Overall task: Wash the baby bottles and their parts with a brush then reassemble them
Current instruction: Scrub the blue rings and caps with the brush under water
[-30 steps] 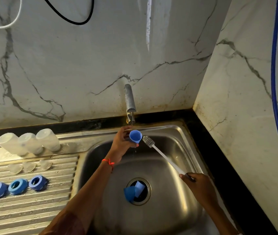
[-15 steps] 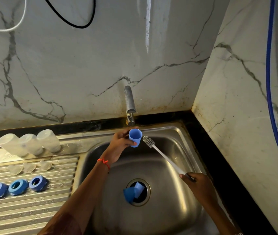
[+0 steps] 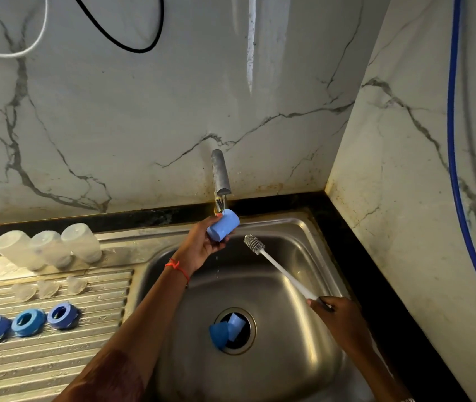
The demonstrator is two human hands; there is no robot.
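My left hand (image 3: 202, 242) grips a light blue bottle cap (image 3: 223, 229) just under the tap (image 3: 221, 177), tilted so its closed end faces me. My right hand (image 3: 336, 313) holds the white handle of a bottle brush (image 3: 277, 266); its grey bristle head points up-left, a short gap right of the cap. Two more blue caps (image 3: 226, 330) lie over the sink drain. On the drainboard (image 3: 57, 358) stand three clear bottles (image 3: 48, 249) upside down, three clear teats (image 3: 47, 288) in a row, and three blue collar rings (image 3: 26, 322).
The steel sink basin (image 3: 274, 358) sits in a corner between two marble walls, with a black counter strip at the back and right. A blue hose (image 3: 452, 169) hangs on the right wall; white and black cables loop at the top left.
My left hand has turned the blue cap over from mouth-up to tilted on its side under the tap. The brush and my right hand have barely moved.
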